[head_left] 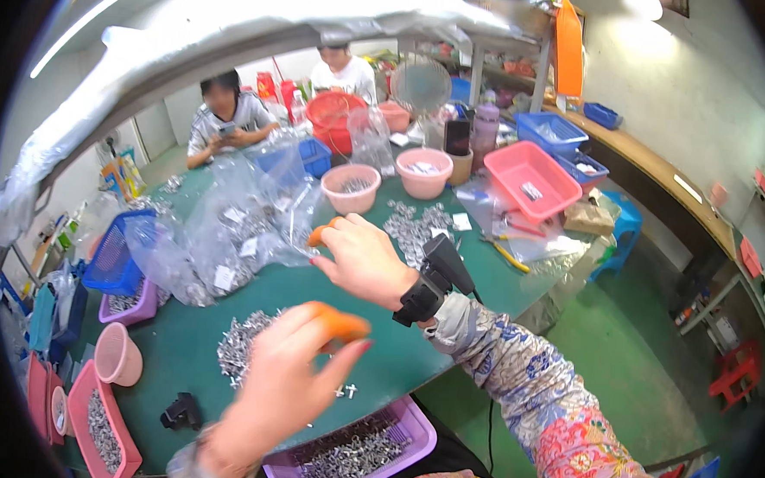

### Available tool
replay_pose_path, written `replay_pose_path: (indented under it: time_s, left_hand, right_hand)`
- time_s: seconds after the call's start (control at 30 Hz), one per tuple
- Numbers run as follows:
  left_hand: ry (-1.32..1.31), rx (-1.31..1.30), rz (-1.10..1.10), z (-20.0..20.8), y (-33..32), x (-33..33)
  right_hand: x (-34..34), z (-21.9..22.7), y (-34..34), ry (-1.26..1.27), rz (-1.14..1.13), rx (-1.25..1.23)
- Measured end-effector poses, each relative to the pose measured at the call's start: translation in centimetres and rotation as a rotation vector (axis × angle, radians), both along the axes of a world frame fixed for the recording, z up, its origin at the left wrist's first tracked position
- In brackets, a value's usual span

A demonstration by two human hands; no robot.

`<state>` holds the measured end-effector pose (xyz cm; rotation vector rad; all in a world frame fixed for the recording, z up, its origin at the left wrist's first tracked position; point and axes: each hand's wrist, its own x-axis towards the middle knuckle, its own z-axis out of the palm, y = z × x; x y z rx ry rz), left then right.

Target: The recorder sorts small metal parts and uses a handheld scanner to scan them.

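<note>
My left hand is raised above the near part of the green table, with an orange finger cover on it. Its thumb and covered finger are curved with a gap between them, and I see nothing held. Close by it lies a pile of small silver metal parts, with a few cross-shaped pieces apart. My right hand, also with an orange finger cover, hovers over the table's middle beside a clear plastic bag of metal parts. Its thumb and finger are apart, with nothing seen between them. A black watch-like band circles that wrist.
A purple bin of metal parts sits at the near edge, a pink tray at left. Two pink bowls stand farther back near loose pieces. Pliers and a pink basin are at right. Two people sit opposite.
</note>
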<state>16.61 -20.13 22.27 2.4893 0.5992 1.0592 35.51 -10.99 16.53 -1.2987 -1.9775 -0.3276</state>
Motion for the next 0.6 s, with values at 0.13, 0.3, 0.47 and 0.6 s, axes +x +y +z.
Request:
replay_pose_path:
  time_s: [0.13, 0.3, 0.47, 0.6]
  left_hand:
    - [-0.239, -0.284, 0.104, -3.3, 0.2, 6.0]
    - [-0.510, -0.489, 0.097, -5.4, -1.4, 9.2]
    - [-0.357, -0.495, 0.174, -7.0, -1.4, 10.4]
    - [-0.406, -0.303, 0.181, -7.5, -1.8, 10.8]
  right_hand:
    - [0.7, 1.7, -0.1, -0.013, -0.243, 0.082]
    - [2.7, 2.5, -0.2, 0.220, -0.238, 0.027]
    - [2.4, 4.4, -1.5, 0.447, -0.156, -0.038]
    - [1.8, 5.3, -1.9, 0.664, 0.008, -0.165]
